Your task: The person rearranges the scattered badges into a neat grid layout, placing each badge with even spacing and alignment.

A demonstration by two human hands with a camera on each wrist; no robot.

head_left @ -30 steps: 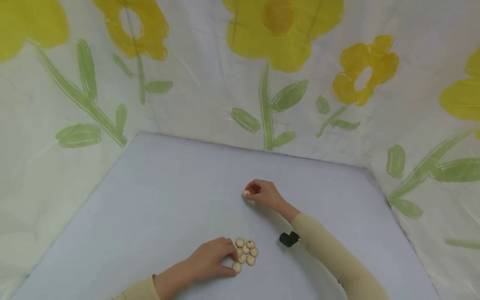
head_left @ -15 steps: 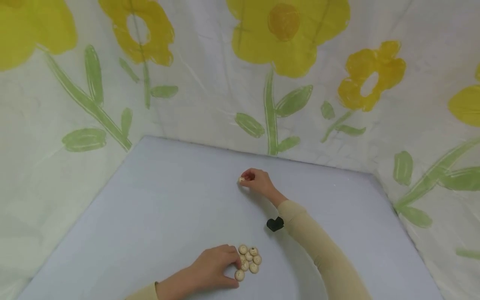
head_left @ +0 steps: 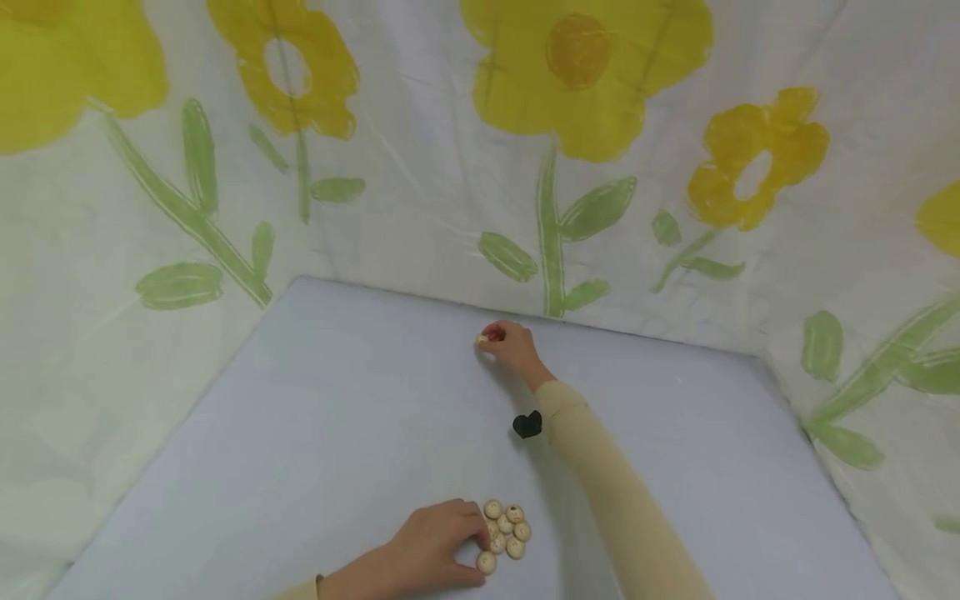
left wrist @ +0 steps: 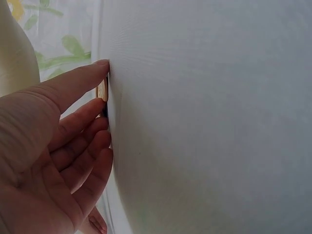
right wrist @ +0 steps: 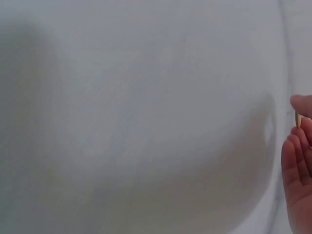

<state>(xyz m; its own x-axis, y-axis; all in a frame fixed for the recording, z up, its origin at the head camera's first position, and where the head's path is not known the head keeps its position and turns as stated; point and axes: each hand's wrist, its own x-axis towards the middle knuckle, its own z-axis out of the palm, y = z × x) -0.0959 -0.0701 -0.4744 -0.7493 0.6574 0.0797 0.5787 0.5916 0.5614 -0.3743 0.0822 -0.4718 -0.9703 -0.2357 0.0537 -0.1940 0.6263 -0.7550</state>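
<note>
Several small round wooden pieces point(head_left: 514, 547) with dark marks lie in a tight cluster near the front of the table. My left hand point(head_left: 435, 546) rests at the cluster's left side, thumb and forefinger on either side of the nearest piece point(head_left: 487, 563). In the left wrist view, that hand point(left wrist: 58, 146) has its fingertips down on the table, and a piece point(left wrist: 101, 90) shows edge-on between thumb and forefinger. Far up the table, my right hand point(head_left: 513, 346) pinches a single round wooden piece point(head_left: 482, 339). The right wrist view shows this hand point(right wrist: 300, 165) only partly, at the right edge.
The pale table point(head_left: 337, 417) meets a white cloth wall point(head_left: 420, 208) painted with yellow flowers, close beyond my right hand. A small black object point(head_left: 527, 424) sits at the right sleeve point(head_left: 600, 467).
My right hand has moved away from me, toward the table's back edge, carrying its wooden piece. My left hand has stayed beside the cluster. The head view has shifted slightly.
</note>
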